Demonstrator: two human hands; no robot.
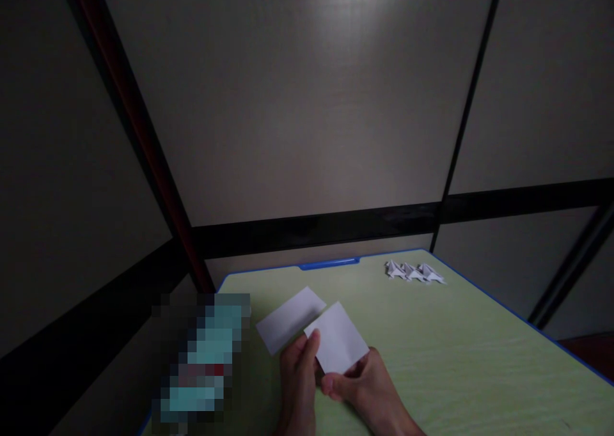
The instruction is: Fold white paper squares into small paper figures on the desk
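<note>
A small white square of paper (339,339) is held up over the table between my two hands. My left hand (298,365) pinches its left corner, thumb on top and fingers behind. At the lower right edge, my right hand (362,380) grips the sheet, its fingers partly hidden behind the paper. Just beyond my left hand, a white rectangular piece of paper (290,319) lies on the table, partly covered by that hand and the square.
The pale green table (460,346) has a blue rim with a blue handle (329,264) at the far edge. Several folded white paper figures (413,272) stand in a row at the far right. A blurred-out teal object (211,353) lies at left. Panelled doors (311,103) rise behind.
</note>
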